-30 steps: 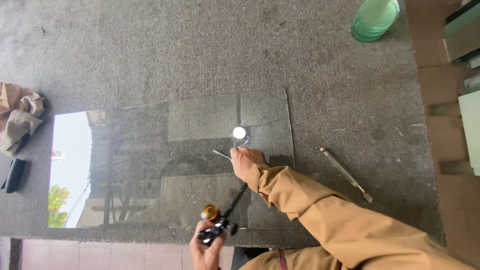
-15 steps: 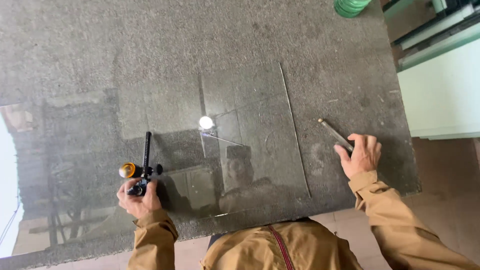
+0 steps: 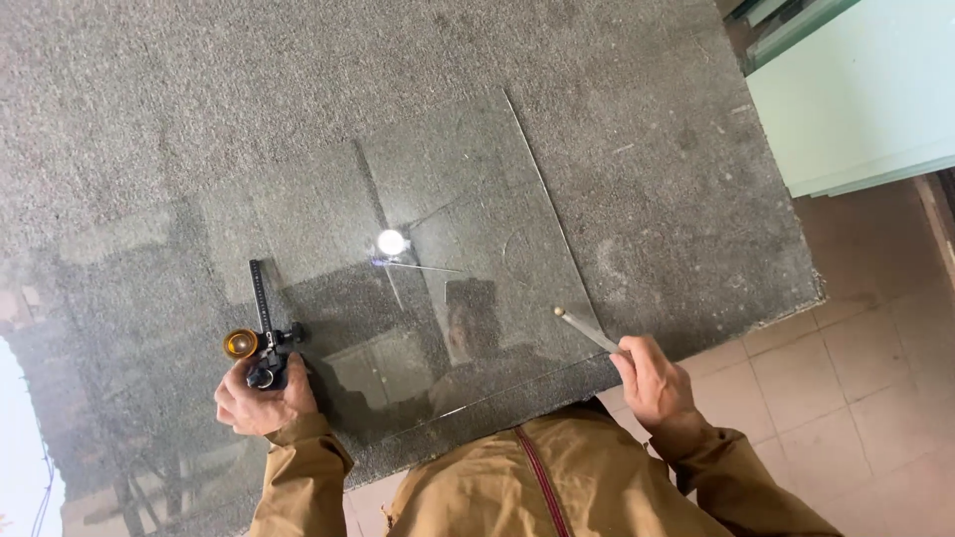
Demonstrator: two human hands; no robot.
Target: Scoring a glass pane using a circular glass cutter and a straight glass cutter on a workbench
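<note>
Since half a second ago my right hand (image 3: 652,381) has lifted the thin metal rod (image 3: 587,329), fingers clamped on it, tip over the glass sheet's (image 3: 468,199) near right edge. Left hand (image 3: 261,396) grips the circle cutter (image 3: 261,338) resting on the glass. Scoring looks finished; next, I judge, light tapping along the scored arc.

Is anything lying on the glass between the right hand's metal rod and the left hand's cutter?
Nothing solid: bare clear glass sheet separates the thin metal rod from the black circle cutter; only reflections show.
</note>
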